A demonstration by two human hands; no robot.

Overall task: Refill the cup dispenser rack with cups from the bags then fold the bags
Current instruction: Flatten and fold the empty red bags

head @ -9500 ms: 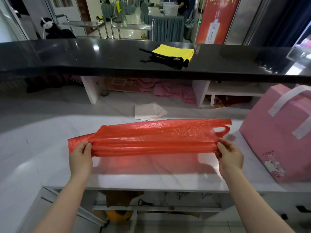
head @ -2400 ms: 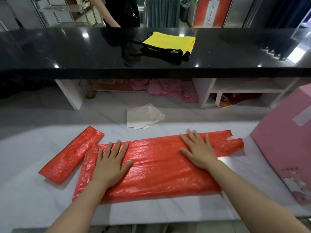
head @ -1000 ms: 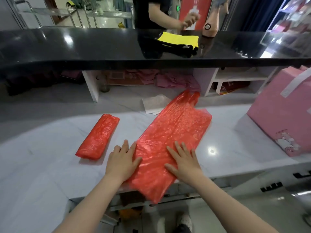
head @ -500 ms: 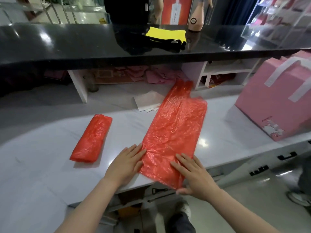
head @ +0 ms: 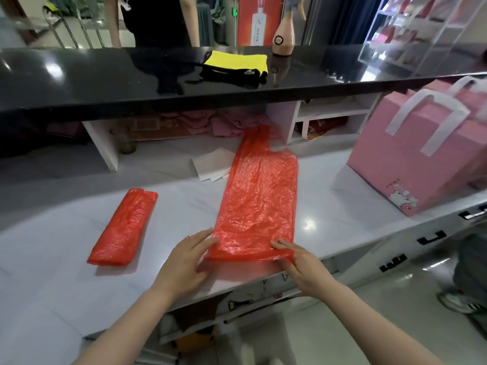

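Centre of the frame, head view: a flat red bag (head: 259,204) lay lengthwise on the white counter (head: 340,214), its handle end toward the upper middle and its near end at the counter's front edge.

Left hand (head: 184,262): below and left of the bag's near corner, fingers fairly straight, fingertips touching that corner; whether they pinched the plastic could not be told.

Right hand (head: 300,264): at the bag's near right corner, fingers curled under the edge with the thumb on top, pinching the plastic, which was lifted slightly there.

Folded bag (head: 123,227): left of centre, a narrow red packet lying on the counter, well apart from both hands.

White paper (head: 210,164): above centre, flat on the counter, its right edge under the flat bag's left side.

Pink box (head: 411,159): right of the frame, standing on the counter with white strap handles, apart from the bag.

Black shelf (head: 105,83): across the upper frame, glossy, raised above the counter. On it, upper middle, a yellow cloth (head: 237,60) over a dark item, and just right of it a pink bottle (head: 283,39).

Person (head: 158,19): upper left of centre, behind the shelf, dark top, arms down.

Shoe (head: 458,302): lower right, on the floor, of a second person cut by the frame edge.
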